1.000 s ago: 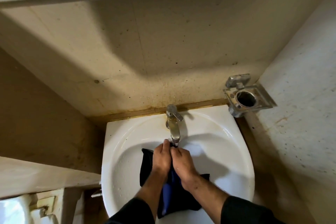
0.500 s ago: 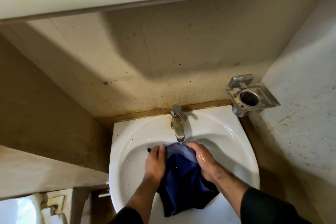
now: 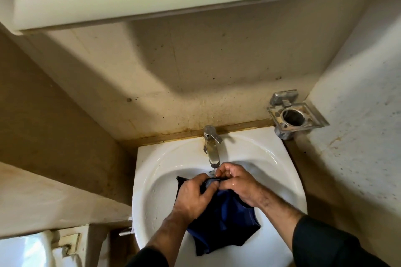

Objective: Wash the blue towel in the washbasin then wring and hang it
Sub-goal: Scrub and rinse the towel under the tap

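Observation:
The dark blue towel (image 3: 225, 225) hangs wet inside the white washbasin (image 3: 152, 180), bunched at its top edge just under the spout of the metal tap (image 3: 211, 147). My left hand (image 3: 193, 197) grips the upper left part of the towel. My right hand (image 3: 236, 184) pinches the same top edge from the right, fingers curled, touching my left hand. The lower part of the towel drapes toward the basin's front. Whether water runs from the spout I cannot tell.
A metal holder (image 3: 293, 117) with a round hole is fixed to the right wall beside the basin. A cream cabinet (image 3: 152, 0) overhangs above. A ledge (image 3: 54, 197) and a white fixture (image 3: 26, 251) lie at the left.
My hands have come together at the towel's top edge under the spout, bunching what was spread out half a second ago. The view has tilted slightly upward.

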